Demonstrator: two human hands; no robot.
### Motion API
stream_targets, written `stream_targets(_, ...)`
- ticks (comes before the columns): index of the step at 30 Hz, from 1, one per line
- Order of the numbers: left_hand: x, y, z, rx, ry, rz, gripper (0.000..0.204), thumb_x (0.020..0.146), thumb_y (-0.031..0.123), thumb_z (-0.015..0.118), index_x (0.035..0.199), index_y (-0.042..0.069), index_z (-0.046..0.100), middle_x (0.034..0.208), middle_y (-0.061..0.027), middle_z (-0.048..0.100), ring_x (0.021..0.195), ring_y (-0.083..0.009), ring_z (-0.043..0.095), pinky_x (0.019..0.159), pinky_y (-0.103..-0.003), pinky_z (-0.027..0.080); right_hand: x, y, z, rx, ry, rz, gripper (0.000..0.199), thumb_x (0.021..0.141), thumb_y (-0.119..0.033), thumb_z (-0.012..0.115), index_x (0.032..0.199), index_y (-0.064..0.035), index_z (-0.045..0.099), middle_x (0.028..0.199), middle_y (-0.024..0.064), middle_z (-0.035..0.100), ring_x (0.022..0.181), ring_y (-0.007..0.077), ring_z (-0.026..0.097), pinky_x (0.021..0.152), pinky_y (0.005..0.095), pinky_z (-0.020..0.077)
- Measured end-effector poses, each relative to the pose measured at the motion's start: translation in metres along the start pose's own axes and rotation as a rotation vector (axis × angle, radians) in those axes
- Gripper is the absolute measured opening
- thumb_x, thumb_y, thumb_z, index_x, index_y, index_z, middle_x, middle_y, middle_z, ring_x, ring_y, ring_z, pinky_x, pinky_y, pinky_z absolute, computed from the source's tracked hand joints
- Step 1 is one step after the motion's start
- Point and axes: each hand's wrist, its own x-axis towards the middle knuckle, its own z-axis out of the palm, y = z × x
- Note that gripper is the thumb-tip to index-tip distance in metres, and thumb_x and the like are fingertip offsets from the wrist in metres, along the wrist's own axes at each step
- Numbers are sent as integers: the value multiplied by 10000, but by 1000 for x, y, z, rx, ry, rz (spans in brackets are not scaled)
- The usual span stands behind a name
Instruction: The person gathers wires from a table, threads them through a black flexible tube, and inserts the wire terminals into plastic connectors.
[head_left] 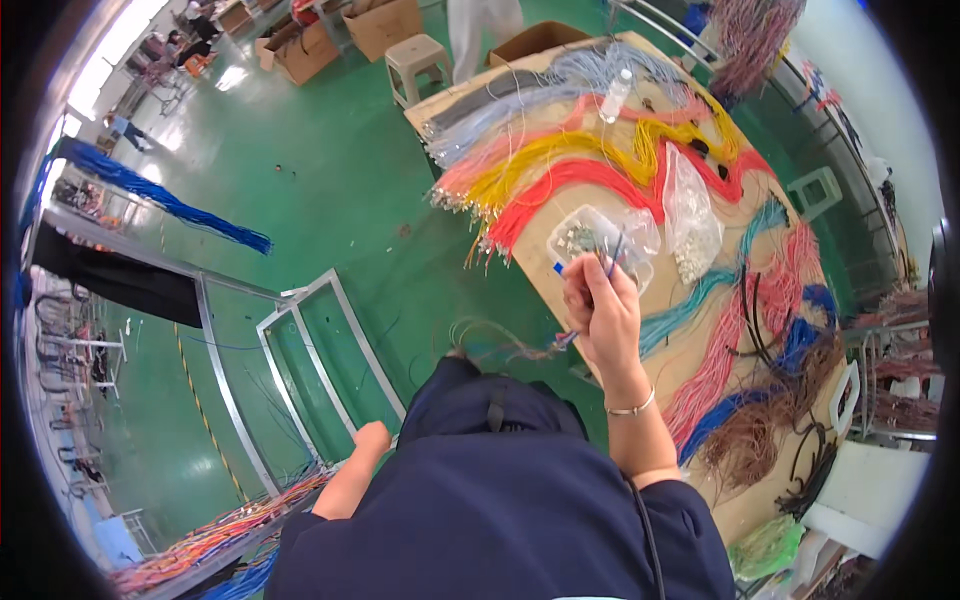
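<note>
My right hand (600,305) is closed around thin wires (565,341), raised over the near-left edge of the table. Their loose ends trail left from below the fist, blurred, and a bluish end sticks up past my fingers. Just beyond the hand is a clear plastic tub (565,232) with small pale parts in it. Beside the tub lies a clear bag (692,215) of small whitish pieces. My left hand (372,438) is curled low at the left, close to a metal frame (360,345); whatever its fingers may hold is hidden.
Red wires (575,178), yellow wires (560,150) and other coloured bundles cover the wooden table (535,255). A bottle (616,95) stands among them. Multicoloured wires (230,520) lie along a rack at lower left. A stool (416,62) and cardboard boxes (300,52) stand beyond.
</note>
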Motion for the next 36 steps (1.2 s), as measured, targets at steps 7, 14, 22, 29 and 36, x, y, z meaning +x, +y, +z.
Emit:
stream_targets(7, 31, 13, -62, 200, 8, 341, 273, 713, 150, 517, 956, 41, 577, 981, -161, 569, 877, -292, 565, 725, -388, 458, 10, -9, 28, 109, -290, 129, 233, 896, -206, 371, 800, -12, 458, 555, -46, 295, 434, 19, 219, 362, 169, 160)
stream_targets(14, -91, 155, -297, -1337, 168, 1565, 409, 847, 156, 472, 1213, 3, 369, 1121, -91, 496, 938, -115, 496, 796, -264, 406, 35, 8, 61, -53, -227, 181, 231, 897, -200, 370, 805, -14, 471, 555, -61, 292, 430, 16, 216, 375, 176, 167)
stream_targets(22, -74, 163, -323, -937, 150, 1624, 265, 798, 70, 511, 1046, -22, 512, 915, -144, 596, 838, -194, 585, 733, -268, 443, 52, 35, 73, -113, -169, 82, 160, 888, -189, 394, 833, -49, 446, 588, -47, 347, 469, 33, 280, 390, 186, 208)
stream_targets(29, -53, 158, -324, -565, 400, 1805, 284, 738, 68, 553, 1018, 33, 521, 968, -121, 549, 890, -271, 533, 796, -316, 411, 45, 52, 73, -243, -104, 106, 204, 896, -220, 370, 784, -64, 439, 570, -46, 352, 458, 39, 298, 395, 186, 227)
stream_targets(36, -32, 160, -309, -138, 449, 1844, 207, 789, 273, 507, 769, 69, 478, 726, -84, 512, 641, -279, 546, 522, -358, 443, 38, 79, 74, -298, -15, 74, 244, 884, -191, 383, 713, -43, 474, 582, -43, 407, 485, 32, 342, 405, 194, 263)
